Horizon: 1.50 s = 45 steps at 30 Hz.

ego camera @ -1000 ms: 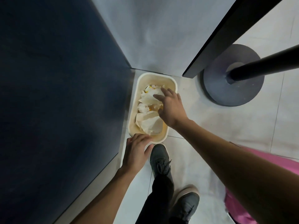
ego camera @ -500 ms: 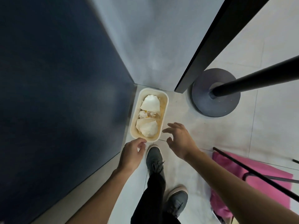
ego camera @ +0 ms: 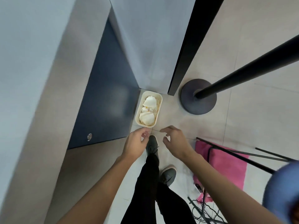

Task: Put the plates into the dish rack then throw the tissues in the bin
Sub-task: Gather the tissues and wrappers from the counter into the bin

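A cream rectangular bin [ego camera: 138, 118] stands on the tiled floor in the corner beside a dark blue cabinet. Crumpled white tissues [ego camera: 148, 110] fill it. My left hand [ego camera: 135, 143] hangs just below the bin's near rim, fingers loosely curled, holding nothing. My right hand [ego camera: 175, 140] hovers to the right of it, fingers relaxed and spread, empty. Both hands are above the floor, clear of the bin. No plates or dish rack are in view.
The dark blue cabinet [ego camera: 105, 102] with a small round lock is on the left. A black stand with a round grey base [ego camera: 198, 103] is on the right. A pink cloth [ego camera: 226, 162], black rods and cables lie at lower right. My grey shoes [ego camera: 152, 146] stand below the bin.
My right hand left the tissues in the bin and drew back. My left hand came off the bin's near rim. The view rose away from the bin.
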Motion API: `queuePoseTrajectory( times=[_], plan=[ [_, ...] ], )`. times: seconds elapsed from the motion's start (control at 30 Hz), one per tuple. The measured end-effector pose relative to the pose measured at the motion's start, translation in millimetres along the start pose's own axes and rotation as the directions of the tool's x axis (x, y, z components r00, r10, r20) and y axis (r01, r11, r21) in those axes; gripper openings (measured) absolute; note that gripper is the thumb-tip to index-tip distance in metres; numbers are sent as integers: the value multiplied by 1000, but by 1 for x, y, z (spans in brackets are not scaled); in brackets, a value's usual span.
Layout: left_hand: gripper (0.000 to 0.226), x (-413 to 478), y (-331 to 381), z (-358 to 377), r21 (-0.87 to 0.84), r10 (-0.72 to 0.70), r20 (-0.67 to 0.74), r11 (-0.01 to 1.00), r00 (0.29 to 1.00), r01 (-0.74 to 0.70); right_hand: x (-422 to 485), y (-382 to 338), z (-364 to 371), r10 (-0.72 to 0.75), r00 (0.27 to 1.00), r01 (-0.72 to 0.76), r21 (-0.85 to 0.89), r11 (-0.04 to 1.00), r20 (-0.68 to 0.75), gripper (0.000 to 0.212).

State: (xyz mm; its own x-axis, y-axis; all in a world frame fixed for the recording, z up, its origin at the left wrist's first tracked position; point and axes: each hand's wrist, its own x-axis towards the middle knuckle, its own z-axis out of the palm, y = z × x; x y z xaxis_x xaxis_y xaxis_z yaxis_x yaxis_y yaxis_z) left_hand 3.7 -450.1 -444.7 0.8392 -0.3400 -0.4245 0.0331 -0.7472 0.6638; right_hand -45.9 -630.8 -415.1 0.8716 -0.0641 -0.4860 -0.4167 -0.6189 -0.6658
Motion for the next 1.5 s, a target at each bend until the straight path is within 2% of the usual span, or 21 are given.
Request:
queuePoseTrajectory(
  times=[0.13, 0.23, 0.37, 0.57, 0.77, 0.97, 1.2, 1.27, 1.4, 1.5],
  plan=[
    [23, -49, 54, -36, -22, 13, -16, 1000, 1000, -14, -51, -38, -32, -32, 999, 32, -9, 999, 17, 50],
    [25, -83, 89, -61, -62, 52, -53, 997, 997, -55, -87, -63, -50, -85, 996, 86, 34, 996, -37, 60],
    [26, -114, 123, -88, -107, 101, -137, 987, 985, -116, -118, -95, -74, -168, 983, 170, 27, 985, -71, 62],
    [37, -154, 162, -137, -165, 55, -262, 981, 963, -101, -136, -152, -117, -284, 955, 280, -57, 958, -79, 47],
    [36, -173, 178, -193, -195, 54, -419, 970, 906, -148, -111, -209, -153, -453, 890, 437, -199, 877, -44, 31],
    [30, -175, 173, -247, -259, 16, -527, 949, 850, -179, -68, -265, -184, -536, 844, 519, -304, 799, 30, 18],
    [26, -152, 143, -307, -307, -127, -649, 946, 750, -106, -27, -345, -184, -622, 756, 651, -336, 680, 204, 15],
    [25, -141, 130, -321, -296, -156, -658, 953, 737, -63, -13, -363, -179, -611, 752, 659, -330, 676, 250, 16],
    [31, -120, 101, -339, -262, -227, -610, 962, 759, 78, 21, -391, -168, -577, 751, 660, -324, 678, 322, 17],
    [42, -111, 86, -344, -121, -218, -564, 976, 796, 182, 47, -406, -161, -559, 757, 652, -334, 680, 338, 15]
  ],
)
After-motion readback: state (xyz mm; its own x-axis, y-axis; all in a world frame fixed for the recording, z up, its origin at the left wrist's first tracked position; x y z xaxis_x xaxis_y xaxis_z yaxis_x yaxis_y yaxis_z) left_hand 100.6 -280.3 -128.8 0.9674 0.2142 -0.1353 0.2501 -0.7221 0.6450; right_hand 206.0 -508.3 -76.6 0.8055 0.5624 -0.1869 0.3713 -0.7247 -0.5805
